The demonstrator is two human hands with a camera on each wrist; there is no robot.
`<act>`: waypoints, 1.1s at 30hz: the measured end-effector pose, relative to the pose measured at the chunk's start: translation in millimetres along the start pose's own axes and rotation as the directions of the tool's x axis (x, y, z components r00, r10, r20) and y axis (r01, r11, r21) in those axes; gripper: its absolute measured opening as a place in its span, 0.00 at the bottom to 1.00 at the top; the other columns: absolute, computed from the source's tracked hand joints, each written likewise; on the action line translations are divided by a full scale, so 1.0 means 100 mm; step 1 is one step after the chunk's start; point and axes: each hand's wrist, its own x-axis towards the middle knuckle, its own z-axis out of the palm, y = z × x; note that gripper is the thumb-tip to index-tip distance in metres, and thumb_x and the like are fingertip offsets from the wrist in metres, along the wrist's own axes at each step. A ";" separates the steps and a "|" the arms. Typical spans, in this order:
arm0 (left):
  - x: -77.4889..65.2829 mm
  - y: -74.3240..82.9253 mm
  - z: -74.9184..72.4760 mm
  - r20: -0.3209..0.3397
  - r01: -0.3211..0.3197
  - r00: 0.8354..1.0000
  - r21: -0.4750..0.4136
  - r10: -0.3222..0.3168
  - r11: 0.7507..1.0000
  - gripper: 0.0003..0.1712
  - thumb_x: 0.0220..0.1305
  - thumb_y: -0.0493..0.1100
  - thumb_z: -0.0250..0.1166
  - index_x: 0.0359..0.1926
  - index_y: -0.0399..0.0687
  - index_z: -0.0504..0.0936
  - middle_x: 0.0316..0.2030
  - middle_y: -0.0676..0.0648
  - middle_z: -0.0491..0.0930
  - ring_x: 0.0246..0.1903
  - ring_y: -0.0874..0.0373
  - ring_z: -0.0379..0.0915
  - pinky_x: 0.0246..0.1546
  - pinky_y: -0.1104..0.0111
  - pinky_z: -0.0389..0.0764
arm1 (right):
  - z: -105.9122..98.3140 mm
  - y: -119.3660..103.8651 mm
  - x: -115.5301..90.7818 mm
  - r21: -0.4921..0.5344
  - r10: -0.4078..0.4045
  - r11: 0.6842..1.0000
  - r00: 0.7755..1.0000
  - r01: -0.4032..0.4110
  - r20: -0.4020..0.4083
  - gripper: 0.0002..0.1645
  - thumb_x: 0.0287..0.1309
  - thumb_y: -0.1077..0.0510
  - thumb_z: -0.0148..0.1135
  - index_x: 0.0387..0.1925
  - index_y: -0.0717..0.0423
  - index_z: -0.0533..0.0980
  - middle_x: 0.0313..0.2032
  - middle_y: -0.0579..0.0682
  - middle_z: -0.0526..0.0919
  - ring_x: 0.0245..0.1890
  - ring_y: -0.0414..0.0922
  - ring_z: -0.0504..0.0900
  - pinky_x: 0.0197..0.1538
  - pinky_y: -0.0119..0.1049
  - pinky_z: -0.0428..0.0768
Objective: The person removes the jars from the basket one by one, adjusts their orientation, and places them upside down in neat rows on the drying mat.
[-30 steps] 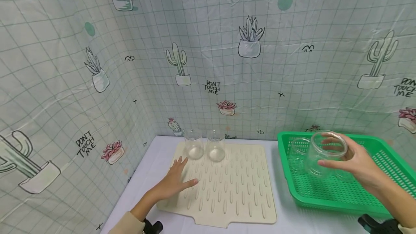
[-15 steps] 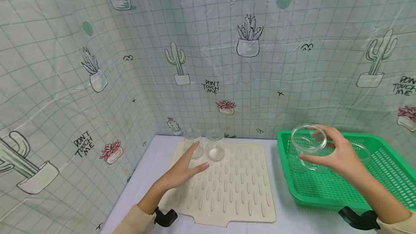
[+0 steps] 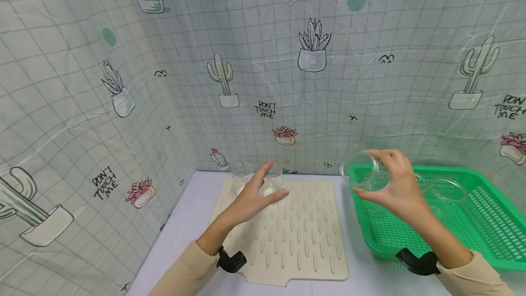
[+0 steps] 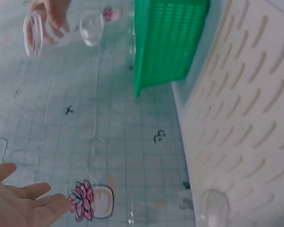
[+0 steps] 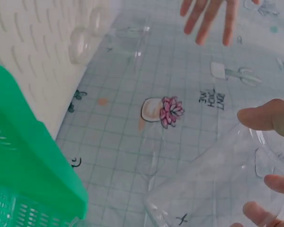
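Note:
My right hand (image 3: 396,188) grips a clear glass (image 3: 360,171) near its rim, with the thumb on one side and fingers on the other. It is lifted and tilted over the left edge of the green basket (image 3: 382,251); the right wrist view shows its clear wall (image 5: 203,175). My left hand (image 3: 252,201) hovers over the cream ribbed mat (image 3: 304,245), fingers and thumb spread, holding nothing. Behind it on the mat stand two clear glasses, the left one (image 3: 240,178) and the right one (image 3: 278,181), both partly hidden by that hand.
Inside the basket are more clear glasses, one rim (image 3: 449,191) showing toward the right. The mat and basket rest on a white tablecloth (image 3: 181,214). A cactus-print curtain (image 3: 255,58) hangs behind and at the left.
My right hand has carried the glass left and up, from above the basket to its left edge, tilting it. The left hand has moved right and up, across in front of the standing glasses.

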 end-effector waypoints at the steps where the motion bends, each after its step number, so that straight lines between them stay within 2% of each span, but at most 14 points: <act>1: 0.03 0.03 0.02 0.008 -0.012 1.000 -0.012 0.012 1.000 0.47 0.57 0.61 0.61 0.70 0.70 0.42 0.69 0.61 0.44 0.68 0.57 0.41 0.64 0.54 0.53 | 0.02 -0.02 0.01 -0.007 -0.013 1.000 1.000 0.013 -0.006 0.48 0.22 0.57 0.82 0.54 0.52 0.71 0.44 0.53 0.68 0.45 0.54 0.64 0.38 0.47 0.63; 5: 0.09 0.27 0.08 0.038 -0.060 0.997 -0.074 0.063 0.995 0.47 0.59 0.54 0.62 0.71 0.62 0.42 0.70 0.56 0.44 0.68 0.55 0.42 0.64 0.57 0.53 | 0.10 -0.07 0.06 -0.058 -0.080 0.995 0.996 0.079 -0.026 0.49 0.19 0.56 0.82 0.53 0.51 0.72 0.43 0.53 0.68 0.43 0.55 0.63 0.40 0.49 0.62; 8: 0.13 0.45 0.14 0.024 -0.098 0.995 -0.116 0.101 0.988 0.47 0.58 0.53 0.64 0.71 0.59 0.46 0.69 0.54 0.47 0.67 0.55 0.47 0.63 0.57 0.56 | 0.16 -0.10 0.10 -0.092 -0.125 0.988 0.992 0.121 -0.029 0.50 0.16 0.55 0.82 0.52 0.51 0.72 0.43 0.54 0.67 0.43 0.55 0.63 0.41 0.51 0.61; 15: 0.43 0.28 0.39 -0.006 -0.155 0.988 -0.129 0.156 0.979 0.48 0.52 0.61 0.66 0.68 0.73 0.48 0.66 0.63 0.52 0.64 0.64 0.51 0.60 0.63 0.62 | 0.30 -0.18 0.15 -0.156 -0.158 0.976 0.987 0.153 -0.022 0.49 0.15 0.55 0.82 0.51 0.51 0.73 0.46 0.56 0.68 0.46 0.58 0.63 0.45 0.57 0.61; 19: 0.52 0.30 0.50 -0.019 -0.161 0.987 -0.154 0.160 0.975 0.47 0.50 0.62 0.67 0.67 0.74 0.49 0.65 0.60 0.54 0.64 0.61 0.54 0.58 0.63 0.66 | 0.36 -0.22 0.17 -0.183 -0.187 0.966 0.982 0.181 -0.017 0.48 0.15 0.55 0.82 0.50 0.51 0.73 0.46 0.57 0.68 0.46 0.59 0.63 0.44 0.56 0.62; 24: 0.58 0.32 0.58 -0.032 -0.107 0.994 -0.193 0.102 0.975 0.46 0.48 0.60 0.69 0.65 0.76 0.53 0.64 0.56 0.58 0.61 0.55 0.61 0.53 0.66 0.70 | 0.44 -0.25 0.16 -0.222 -0.221 0.952 0.975 0.212 -0.012 0.46 0.18 0.53 0.80 0.50 0.50 0.73 0.45 0.56 0.69 0.44 0.58 0.64 0.42 0.53 0.64; 26: 0.59 0.32 0.60 -0.032 -0.094 0.995 -0.196 0.090 0.976 0.46 0.48 0.58 0.70 0.64 0.76 0.54 0.63 0.56 0.59 0.60 0.54 0.62 0.52 0.67 0.71 | 0.46 -0.25 0.16 -0.242 -0.229 0.945 0.973 0.221 -0.006 0.45 0.19 0.53 0.79 0.50 0.49 0.73 0.44 0.56 0.69 0.45 0.59 0.64 0.43 0.55 0.64; 33: 0.61 0.34 0.66 -0.041 -0.100 0.995 -0.185 0.094 0.978 0.44 0.47 0.54 0.72 0.63 0.69 0.58 0.61 0.53 0.62 0.58 0.50 0.65 0.50 0.67 0.72 | 0.52 -0.28 0.16 -0.292 -0.245 0.927 0.970 0.234 -0.001 0.48 0.15 0.51 0.81 0.50 0.50 0.73 0.44 0.57 0.69 0.45 0.59 0.65 0.43 0.56 0.65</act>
